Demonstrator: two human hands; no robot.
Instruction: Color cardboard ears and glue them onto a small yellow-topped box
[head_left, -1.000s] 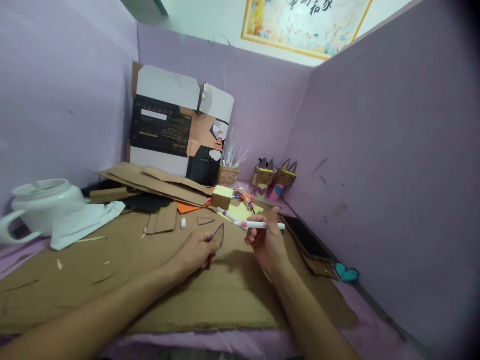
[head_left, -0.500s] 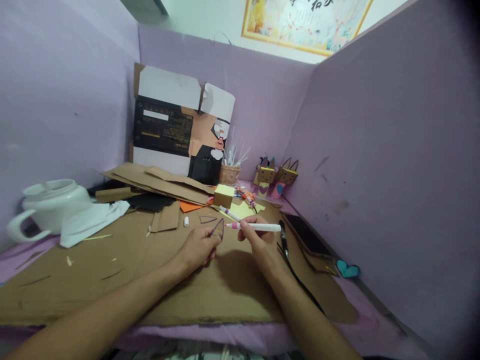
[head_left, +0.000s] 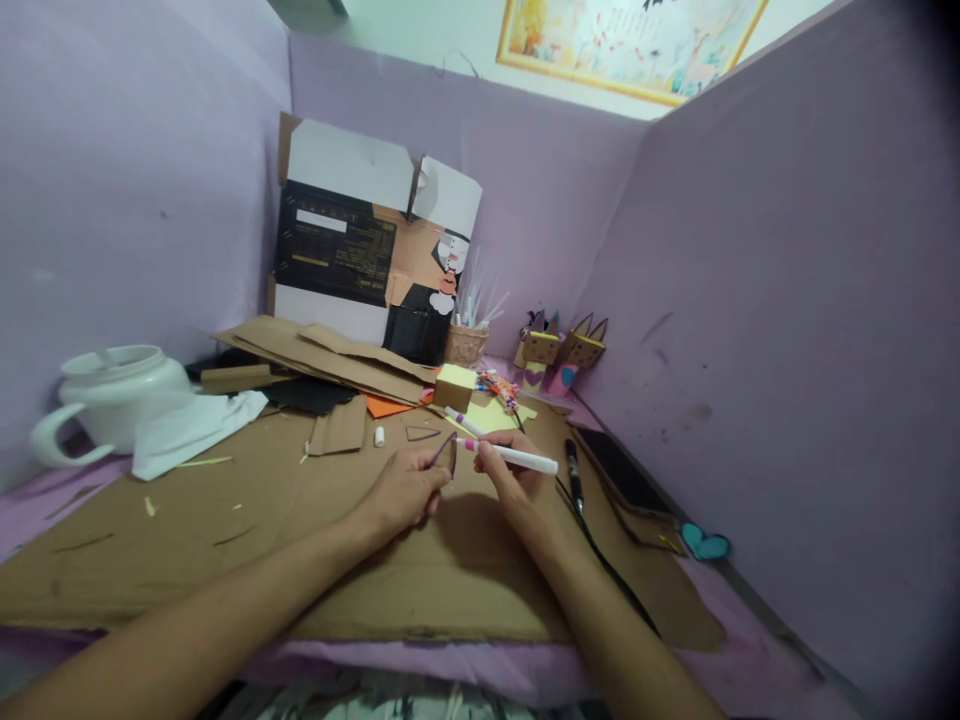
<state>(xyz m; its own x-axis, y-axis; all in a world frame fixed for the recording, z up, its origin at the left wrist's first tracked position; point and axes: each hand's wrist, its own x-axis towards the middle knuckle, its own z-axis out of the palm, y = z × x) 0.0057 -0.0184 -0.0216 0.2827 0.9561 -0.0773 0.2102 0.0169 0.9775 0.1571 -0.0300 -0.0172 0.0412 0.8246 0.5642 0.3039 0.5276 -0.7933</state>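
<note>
My left hand (head_left: 409,492) pinches a small cardboard triangle (head_left: 445,458) whose edges are purple. In my right hand (head_left: 514,475) is a white marker (head_left: 529,459) with a pink band, its tip pointing left and close to the triangle's right edge. Whether the tip touches the edge I cannot tell. Just beyond, a second purple-edged triangle (head_left: 422,433) lies flat on the cardboard sheet (head_left: 300,560). Left of it stands a white marker cap (head_left: 379,437). Another white marker (head_left: 463,421) with a purple band lies behind my right hand.
A small cardboard box (head_left: 455,387) with a yellow top stands ahead. A white teapot (head_left: 120,400) is at left. On the right lie a black pen (head_left: 574,475), a phone (head_left: 619,470) and a blue heart (head_left: 705,542). Two cardboard figures (head_left: 540,348) with pointed ears stand at the back.
The whole view has shifted slightly. The marker in my right hand now tilts more, its rear end lower. My left hand keeps its pinch on the triangle.
</note>
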